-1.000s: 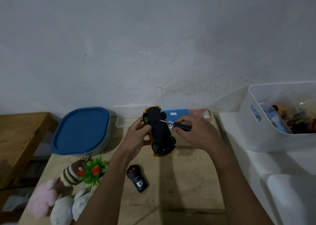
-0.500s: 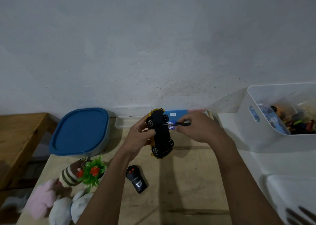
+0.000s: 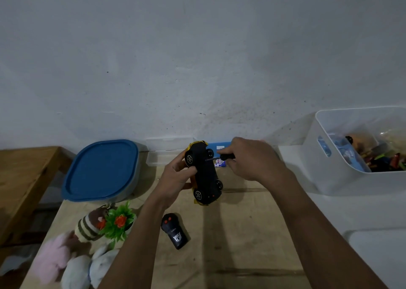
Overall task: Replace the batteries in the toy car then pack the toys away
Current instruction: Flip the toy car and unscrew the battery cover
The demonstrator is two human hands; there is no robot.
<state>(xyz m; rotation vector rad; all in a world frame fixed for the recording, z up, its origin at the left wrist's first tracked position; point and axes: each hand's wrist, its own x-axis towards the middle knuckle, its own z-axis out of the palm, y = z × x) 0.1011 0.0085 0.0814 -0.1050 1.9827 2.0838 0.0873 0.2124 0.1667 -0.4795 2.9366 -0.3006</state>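
My left hand (image 3: 175,176) grips a yellow toy car (image 3: 204,174) turned on its side above the table, black underside and wheels facing right. My right hand (image 3: 248,161) holds a small black-handled screwdriver (image 3: 220,157), its tip touching the car's underside near the upper wheels. A black remote control (image 3: 174,230) with red buttons lies on the table below the car. Behind the screwdriver a small pack of batteries (image 3: 220,163) shows partly.
A blue-lidded container (image 3: 101,170) sits at the back left. Plush toys (image 3: 66,264), a striped doll (image 3: 90,225) and a small green plant (image 3: 118,223) crowd the near-left corner. A white bin (image 3: 329,172) with toys stands at the right. A clear box (image 3: 169,150) lines the wall.
Both hands with the car and screwdriver shifted slightly up and right; the screwdriver stays against the car's underside. The view drifted a little.
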